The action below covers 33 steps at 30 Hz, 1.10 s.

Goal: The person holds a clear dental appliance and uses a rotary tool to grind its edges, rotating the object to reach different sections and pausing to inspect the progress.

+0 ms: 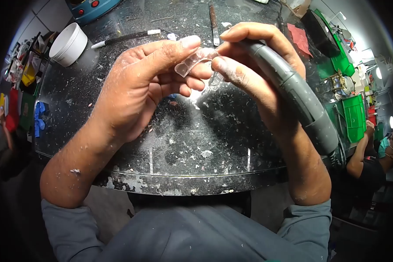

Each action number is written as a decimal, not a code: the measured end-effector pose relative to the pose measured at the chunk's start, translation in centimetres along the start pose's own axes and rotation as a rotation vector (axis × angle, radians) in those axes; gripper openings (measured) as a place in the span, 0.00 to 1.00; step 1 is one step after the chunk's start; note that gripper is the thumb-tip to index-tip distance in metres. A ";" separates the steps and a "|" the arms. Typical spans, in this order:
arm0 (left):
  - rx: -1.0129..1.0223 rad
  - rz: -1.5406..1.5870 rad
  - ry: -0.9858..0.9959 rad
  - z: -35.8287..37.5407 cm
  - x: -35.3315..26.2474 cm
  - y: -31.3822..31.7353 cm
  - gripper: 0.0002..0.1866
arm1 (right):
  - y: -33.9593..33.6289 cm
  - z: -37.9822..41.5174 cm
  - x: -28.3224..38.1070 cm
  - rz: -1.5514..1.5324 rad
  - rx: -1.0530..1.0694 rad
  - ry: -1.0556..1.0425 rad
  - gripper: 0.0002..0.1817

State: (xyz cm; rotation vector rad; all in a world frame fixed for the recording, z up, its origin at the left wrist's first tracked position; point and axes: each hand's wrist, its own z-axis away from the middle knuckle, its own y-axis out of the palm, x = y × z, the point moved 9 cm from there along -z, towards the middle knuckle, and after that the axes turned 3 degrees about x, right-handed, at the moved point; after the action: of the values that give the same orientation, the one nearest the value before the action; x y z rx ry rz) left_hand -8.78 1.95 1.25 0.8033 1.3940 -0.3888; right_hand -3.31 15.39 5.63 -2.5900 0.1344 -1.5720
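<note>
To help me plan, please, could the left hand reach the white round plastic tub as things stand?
Probably yes: nothing tall stands between the left hand and the tub, but that hand's grip holds a clear, curved plastic piece.

A single head-worn camera looks forward and down on the workbench (181, 146) close below

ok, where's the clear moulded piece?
In the head view, upper centre: the left hand holds the clear moulded piece over the dark bench, beside the right hand, with the grey handpiece farther right.
</note>
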 end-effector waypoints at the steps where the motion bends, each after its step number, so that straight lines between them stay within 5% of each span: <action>1: 0.015 0.079 -0.028 -0.1 0.3 0.1 0.19 | -0.1 0.1 0.0 0.050 -0.002 0.012 0.16; 15: 0.090 0.105 -0.094 -0.2 0.2 1.0 0.27 | -0.7 -0.3 1.4 0.063 -0.031 -0.042 0.16; 18: 0.086 0.199 -0.097 -0.1 0.2 1.1 0.28 | -2.1 0.2 0.9 0.338 -0.201 -0.061 0.17; 24: 0.062 0.258 -0.101 0.1 0.2 1.4 0.26 | -2.4 0.9 2.6 0.261 -0.228 -0.316 0.19; 25: 0.064 0.258 -0.103 0.1 0.2 1.3 0.26 | -0.4 1.0 4.6 0.347 -0.082 -0.387 0.19; 28: 0.089 0.296 -0.103 0.1 0.3 1.4 0.25 | 0.3 0.8 3.2 0.104 -0.105 -0.303 0.18; 33: 0.085 0.247 -0.092 0.2 0.5 1.2 0.22 | 0.4 1.0 2.8 0.350 0.036 -0.361 0.19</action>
State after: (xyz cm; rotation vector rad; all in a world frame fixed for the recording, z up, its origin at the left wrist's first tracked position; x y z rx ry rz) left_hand -7.73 2.76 1.13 1.0027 1.1823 -0.2905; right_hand -1.09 14.65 7.59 -2.5904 0.4886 -0.9696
